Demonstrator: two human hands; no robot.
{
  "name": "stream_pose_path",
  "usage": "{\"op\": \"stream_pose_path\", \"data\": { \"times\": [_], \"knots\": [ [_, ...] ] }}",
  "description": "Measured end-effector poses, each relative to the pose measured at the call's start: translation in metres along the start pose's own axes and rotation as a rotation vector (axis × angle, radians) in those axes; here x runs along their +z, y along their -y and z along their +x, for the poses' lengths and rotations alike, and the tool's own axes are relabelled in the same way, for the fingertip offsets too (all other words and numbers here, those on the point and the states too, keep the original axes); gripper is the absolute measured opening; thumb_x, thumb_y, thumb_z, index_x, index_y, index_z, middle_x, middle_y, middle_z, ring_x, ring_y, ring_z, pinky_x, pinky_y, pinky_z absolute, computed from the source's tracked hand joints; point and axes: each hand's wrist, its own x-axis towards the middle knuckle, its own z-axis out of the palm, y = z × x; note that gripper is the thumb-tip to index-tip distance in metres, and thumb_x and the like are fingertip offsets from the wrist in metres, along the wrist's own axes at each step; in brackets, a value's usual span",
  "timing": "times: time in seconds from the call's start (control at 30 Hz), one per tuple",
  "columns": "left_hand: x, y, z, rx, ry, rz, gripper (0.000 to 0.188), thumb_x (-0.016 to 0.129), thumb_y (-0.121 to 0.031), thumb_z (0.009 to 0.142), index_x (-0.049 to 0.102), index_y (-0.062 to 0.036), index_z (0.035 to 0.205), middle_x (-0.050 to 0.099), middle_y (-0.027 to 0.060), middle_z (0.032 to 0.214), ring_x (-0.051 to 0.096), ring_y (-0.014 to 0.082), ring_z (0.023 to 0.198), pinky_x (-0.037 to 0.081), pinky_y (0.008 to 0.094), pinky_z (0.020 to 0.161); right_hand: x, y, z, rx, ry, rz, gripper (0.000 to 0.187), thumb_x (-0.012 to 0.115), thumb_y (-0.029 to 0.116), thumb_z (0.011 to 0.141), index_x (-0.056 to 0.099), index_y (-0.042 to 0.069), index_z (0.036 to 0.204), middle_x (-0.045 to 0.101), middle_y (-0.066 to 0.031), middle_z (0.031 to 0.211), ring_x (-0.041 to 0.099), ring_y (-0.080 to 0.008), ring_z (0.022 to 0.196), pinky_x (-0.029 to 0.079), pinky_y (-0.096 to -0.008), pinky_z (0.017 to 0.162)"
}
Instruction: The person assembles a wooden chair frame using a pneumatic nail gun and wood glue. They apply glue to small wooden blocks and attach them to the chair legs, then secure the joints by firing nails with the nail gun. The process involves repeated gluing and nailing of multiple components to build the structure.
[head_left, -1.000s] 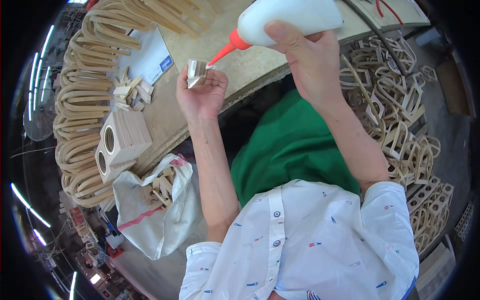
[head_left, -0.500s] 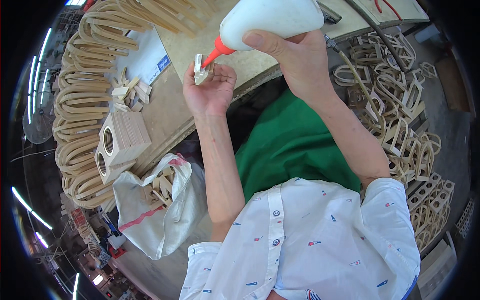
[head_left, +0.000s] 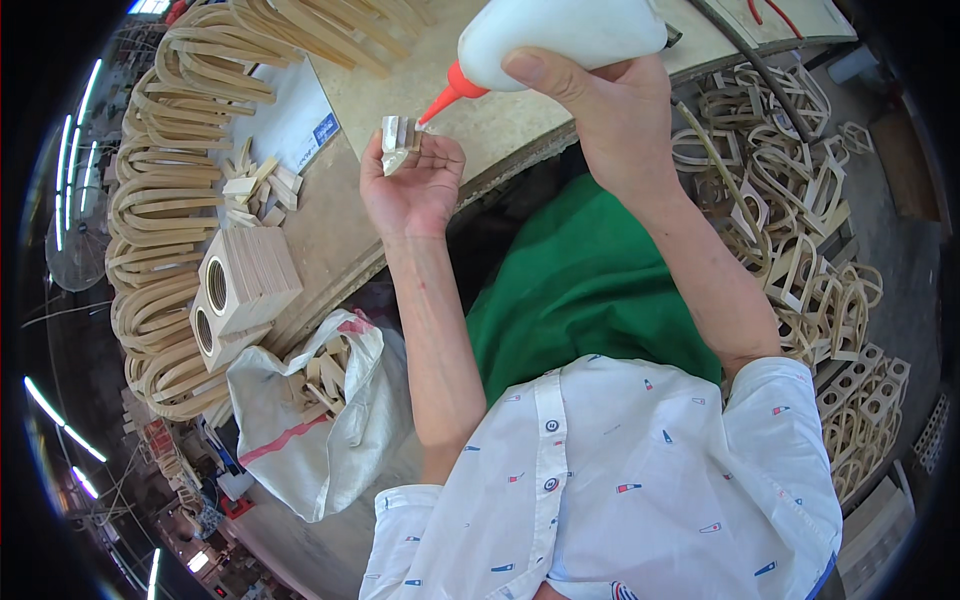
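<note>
Head view: looks down on two bare hands raised over a pale wooden tabletop [head_left: 520,125] with a curved front edge.
Left hand: the left hand [head_left: 412,185] is palm up, fingers [head_left: 445,155] curled closed around a small wooden piece [head_left: 394,143] pinched upright at their tips.
Right hand: the right hand [head_left: 610,110] is wrapped shut around a white glue bottle [head_left: 560,35] tipped sideways; its red nozzle [head_left: 448,97] points down-left, its tip just beside the wooden piece.
Surface left of the fingers: loose small wooden blocks [head_left: 255,190] lie beside a white sheet [head_left: 285,120]; nearer the body, two boxy wooden parts with round holes [head_left: 240,290] sit on the edge.
Far rim: stacks of bent U-shaped wooden strips [head_left: 165,210] curve round the tabletop's left side.
Below the left forearm: an open white sack [head_left: 310,420] holds wood offcuts.
Right of the right hand: a heap of looped wooden frames [head_left: 810,260] lies on the floor.
Room: strip lights show at the dark left rim.
</note>
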Motion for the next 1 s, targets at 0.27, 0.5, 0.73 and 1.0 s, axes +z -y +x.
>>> {"op": "stream_pose_path", "data": {
  "times": [0.27,0.5,0.73,1.0],
  "knots": [
    [0.007,0.005,-0.004,-0.028,0.015,-0.011,0.033,0.063,-0.021,0.086,0.051,0.0035,0.104,0.055,0.0153,0.099,0.054,0.0251,0.084,0.050,0.0401,0.076,-0.003,-0.010,-0.008,-0.062,0.056,-0.204,0.032,0.078,0.008,0.080,0.064,0.001,0.107,0.068,-0.0045,0.101,0.063,-0.0123,0.092,0.050,-0.0264,0.079],
    [0.008,0.008,-0.006,-0.020,0.033,-0.001,0.034,0.064,-0.021,0.086,0.051,0.0046,0.103,0.053,0.0161,0.099,0.054,0.0255,0.085,0.050,0.0405,0.077,-0.005,-0.012,-0.006,-0.074,0.074,-0.267,0.033,0.078,0.008,0.080,0.064,0.001,0.109,0.068,-0.0039,0.102,0.063,-0.0114,0.092,0.050,-0.0259,0.078],
    [0.005,0.007,-0.004,0.031,0.017,0.090,0.048,0.064,-0.021,0.084,0.039,0.0082,0.113,0.048,0.0159,0.100,0.053,0.0264,0.087,0.048,0.0439,0.081,-0.004,-0.013,-0.003,-0.087,0.062,-0.246,0.033,0.077,0.006,0.080,0.064,0.001,0.109,0.068,-0.0046,0.103,0.064,-0.0120,0.094,0.050,-0.0258,0.079],
    [0.001,0.002,0.001,0.036,0.033,0.122,0.045,0.065,-0.021,0.083,0.043,0.0087,0.109,0.050,0.0164,0.099,0.053,0.0271,0.088,0.049,0.0433,0.082,0.006,-0.010,0.000,-0.155,0.049,-0.203,0.044,0.076,0.002,0.079,0.056,-0.003,0.118,0.067,-0.0065,0.106,0.064,-0.0127,0.095,0.051,-0.0269,0.084]
  ]
}}
